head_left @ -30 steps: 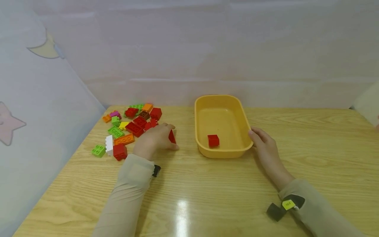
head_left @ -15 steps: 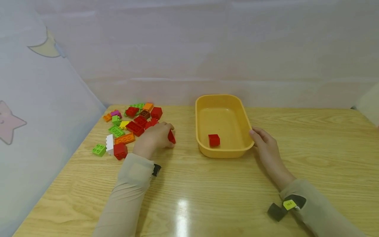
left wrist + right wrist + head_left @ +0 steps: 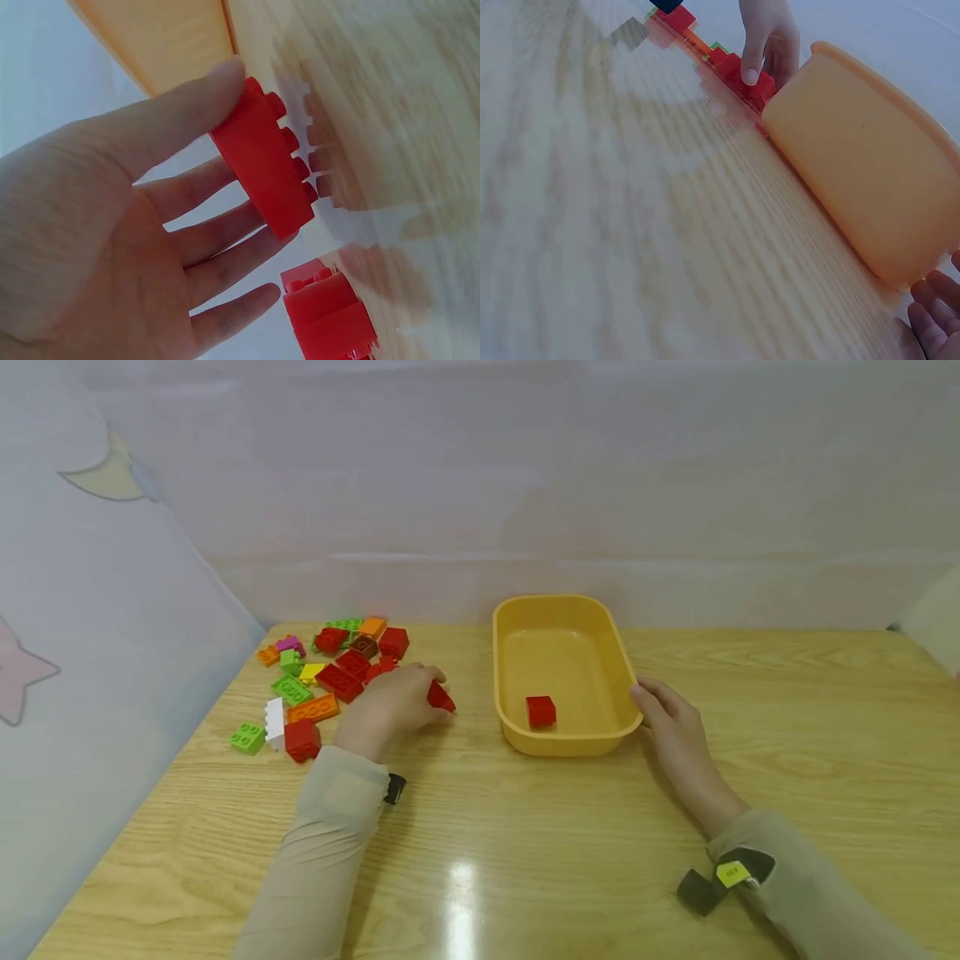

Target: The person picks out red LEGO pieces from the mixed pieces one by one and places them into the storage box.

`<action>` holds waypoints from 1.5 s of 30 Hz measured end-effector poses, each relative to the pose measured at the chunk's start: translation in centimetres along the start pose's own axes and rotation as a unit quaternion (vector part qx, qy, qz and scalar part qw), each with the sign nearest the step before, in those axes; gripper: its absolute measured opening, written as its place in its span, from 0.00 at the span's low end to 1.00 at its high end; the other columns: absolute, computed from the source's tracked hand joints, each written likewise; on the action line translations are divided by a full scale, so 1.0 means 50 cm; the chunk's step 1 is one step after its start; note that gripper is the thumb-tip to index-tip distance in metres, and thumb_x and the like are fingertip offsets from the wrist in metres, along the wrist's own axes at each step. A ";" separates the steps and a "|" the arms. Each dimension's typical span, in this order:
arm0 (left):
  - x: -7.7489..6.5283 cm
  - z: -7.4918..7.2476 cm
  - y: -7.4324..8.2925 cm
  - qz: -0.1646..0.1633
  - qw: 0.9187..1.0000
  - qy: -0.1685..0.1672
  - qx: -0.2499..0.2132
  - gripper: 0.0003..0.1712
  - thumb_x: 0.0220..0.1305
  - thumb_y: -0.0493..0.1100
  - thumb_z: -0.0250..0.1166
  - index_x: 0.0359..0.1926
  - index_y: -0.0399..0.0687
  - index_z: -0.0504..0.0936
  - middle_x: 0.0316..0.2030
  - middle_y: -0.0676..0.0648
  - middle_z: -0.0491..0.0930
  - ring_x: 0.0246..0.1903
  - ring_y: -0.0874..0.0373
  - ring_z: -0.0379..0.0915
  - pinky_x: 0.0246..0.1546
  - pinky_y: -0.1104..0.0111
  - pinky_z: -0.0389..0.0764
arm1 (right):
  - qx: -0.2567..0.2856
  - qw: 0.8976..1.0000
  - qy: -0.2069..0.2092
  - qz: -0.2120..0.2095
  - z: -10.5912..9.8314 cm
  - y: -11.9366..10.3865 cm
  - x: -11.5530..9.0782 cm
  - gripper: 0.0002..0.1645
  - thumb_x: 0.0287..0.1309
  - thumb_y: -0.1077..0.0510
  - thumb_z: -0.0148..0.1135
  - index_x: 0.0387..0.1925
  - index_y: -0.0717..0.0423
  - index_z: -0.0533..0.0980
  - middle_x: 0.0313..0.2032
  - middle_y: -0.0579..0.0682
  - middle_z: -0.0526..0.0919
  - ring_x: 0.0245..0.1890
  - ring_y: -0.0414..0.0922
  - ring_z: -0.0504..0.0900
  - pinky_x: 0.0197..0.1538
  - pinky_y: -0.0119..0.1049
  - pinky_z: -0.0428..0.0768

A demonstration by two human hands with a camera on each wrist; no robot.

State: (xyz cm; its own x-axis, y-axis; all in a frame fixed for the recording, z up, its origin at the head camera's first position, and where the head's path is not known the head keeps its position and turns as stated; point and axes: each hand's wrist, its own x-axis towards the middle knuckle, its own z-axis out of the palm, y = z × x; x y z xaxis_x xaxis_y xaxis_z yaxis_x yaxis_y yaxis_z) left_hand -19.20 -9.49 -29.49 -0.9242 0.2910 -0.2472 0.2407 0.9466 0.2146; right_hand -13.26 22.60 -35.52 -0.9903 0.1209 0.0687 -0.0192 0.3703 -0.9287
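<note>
My left hand (image 3: 399,700) pinches a red toy brick (image 3: 266,161) between thumb and fingers, at the right side of a brick pile. In the left wrist view its studs point toward the tabletop, close over it. The little finger stretches near another red brick (image 3: 330,315). My right hand (image 3: 675,727) holds the right rim of a yellow plastic bin (image 3: 566,746), thumb at the edge and fingers along the outside. One red brick (image 3: 541,712) lies inside the bin near its front wall.
Left of the bin lie several loose bricks, among them an orange one (image 3: 313,707), a white one (image 3: 274,723), a green one (image 3: 247,738) and a red one (image 3: 302,741). The wooden table (image 3: 570,860) meets a pale draped wall (image 3: 675,502) behind the bin.
The left thumb and fingers have closed on the red brick, which now sits tilted and slightly farther right. The right hand and the bin stay in place.
</note>
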 end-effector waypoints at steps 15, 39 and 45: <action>-0.009 -0.015 0.035 -0.012 0.998 0.045 0.045 0.35 0.56 0.64 0.59 0.60 0.50 0.72 0.52 0.44 0.79 0.42 0.50 0.73 0.45 0.53 0.80 | -0.015 1.000 0.000 0.006 -0.002 0.000 0.003 0.38 0.66 0.37 0.42 0.65 0.60 0.65 0.49 0.38 0.74 0.41 0.28 0.76 0.42 0.14 0.73; -0.033 -0.037 0.103 0.063 0.979 0.173 0.091 0.39 0.56 0.70 0.55 0.63 0.54 0.69 0.61 0.47 0.74 0.56 0.50 0.70 0.57 0.53 0.75 | -0.025 1.000 -0.012 0.014 -0.002 -0.002 0.002 0.41 0.65 0.35 0.40 0.65 0.61 0.64 0.49 0.37 0.73 0.41 0.28 0.74 0.43 0.15 0.73; -0.034 -0.034 0.114 0.080 0.969 0.212 0.097 0.38 0.57 0.67 0.57 0.63 0.52 0.68 0.61 0.45 0.71 0.59 0.49 0.66 0.58 0.52 0.75 | -0.024 1.000 -0.007 0.013 -0.003 0.000 0.003 0.39 0.65 0.36 0.41 0.65 0.60 0.64 0.47 0.33 0.72 0.39 0.27 0.74 0.42 0.15 0.73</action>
State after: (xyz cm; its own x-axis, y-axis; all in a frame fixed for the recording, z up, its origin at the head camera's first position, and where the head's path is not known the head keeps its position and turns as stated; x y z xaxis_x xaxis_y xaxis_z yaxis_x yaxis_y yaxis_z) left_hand -16.77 -4.81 -26.26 -0.8995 0.3912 0.1945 0.4036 0.9145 0.0270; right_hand -13.38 22.77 -35.45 -0.9922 0.1189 0.0386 0.0137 0.4105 -0.9118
